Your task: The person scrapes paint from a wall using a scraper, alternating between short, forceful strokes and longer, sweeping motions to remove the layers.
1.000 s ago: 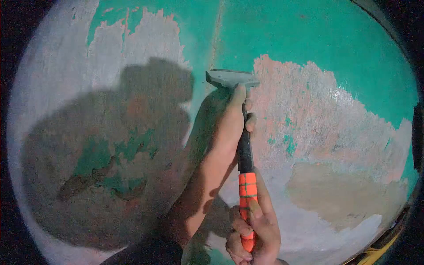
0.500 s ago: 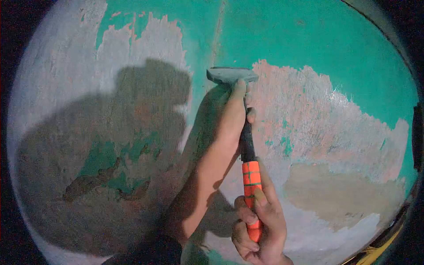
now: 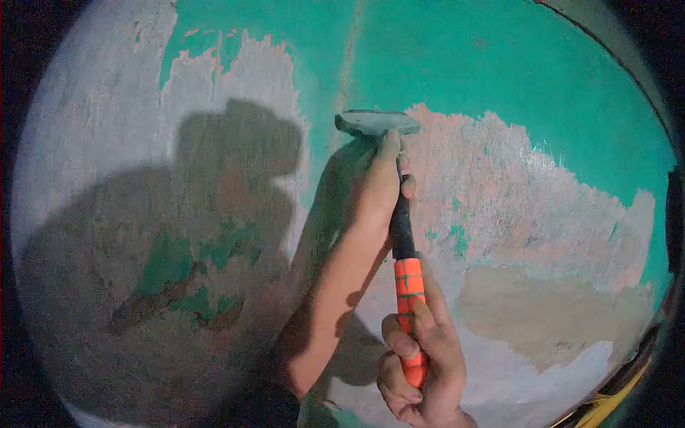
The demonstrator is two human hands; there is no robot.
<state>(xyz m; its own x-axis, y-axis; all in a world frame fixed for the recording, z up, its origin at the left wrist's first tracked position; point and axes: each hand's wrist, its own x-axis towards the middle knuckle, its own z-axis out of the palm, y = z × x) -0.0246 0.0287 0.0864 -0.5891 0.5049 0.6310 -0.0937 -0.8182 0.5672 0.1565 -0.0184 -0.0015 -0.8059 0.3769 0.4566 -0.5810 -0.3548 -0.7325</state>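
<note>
Both my hands hold one long-handled scraper (image 3: 378,123) with a wide grey head, a black shaft and an orange grip. My left hand (image 3: 389,160) is wrapped round the shaft just below the head, thumb pointing up toward it. Lower down, my right hand (image 3: 432,357) is closed round the orange grip, its index finger stretched along the handle. The scraper's head lies against green paint (image 3: 485,57) on the wall, at the left end of a stripped pinkish-grey patch (image 3: 492,171). Its blade edge is hard to make out.
Bare grey plaster (image 3: 114,128) covers the wall's left side, under a large shadow (image 3: 235,157). Leftover green paint (image 3: 171,264) shows within it. A thin vertical seam (image 3: 349,50) runs above the scraper. Something yellow (image 3: 614,403) lies at the lower right edge.
The scraper and both hands have shifted very slightly right in view. The shadow on the left has moved a little left. Both hands keep their grip.
</note>
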